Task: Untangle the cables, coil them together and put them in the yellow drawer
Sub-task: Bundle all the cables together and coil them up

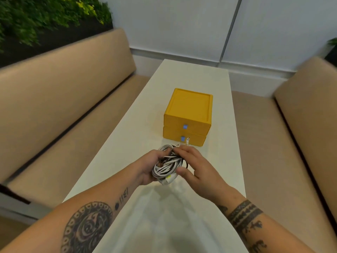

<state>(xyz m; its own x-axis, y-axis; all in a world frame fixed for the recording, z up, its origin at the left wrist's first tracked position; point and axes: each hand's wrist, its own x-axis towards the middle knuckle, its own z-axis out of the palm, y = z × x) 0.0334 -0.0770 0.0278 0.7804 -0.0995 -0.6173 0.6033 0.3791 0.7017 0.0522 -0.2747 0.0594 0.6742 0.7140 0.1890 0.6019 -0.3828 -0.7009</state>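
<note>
- Two hands on one coil of cables [166, 165], mostly white w/ some black, over the table [127, 143].
- L hand [147, 168] grips coil from the left, fingers curled round it.
- R hand [197, 168] pinches it: fingers on top, thumb at bottom.
- Just beyond coil: yellow drawer unit [187, 115], both drawers closed.

Black and white cables [166, 166] between the left hand [148, 167] and right hand [197, 167]. Just beyond the hands, a yellow drawer unit [188, 110] with blue tabs [185, 126]. White worktop [138, 125] beneath; tan benches [63, 99] either side.
</note>
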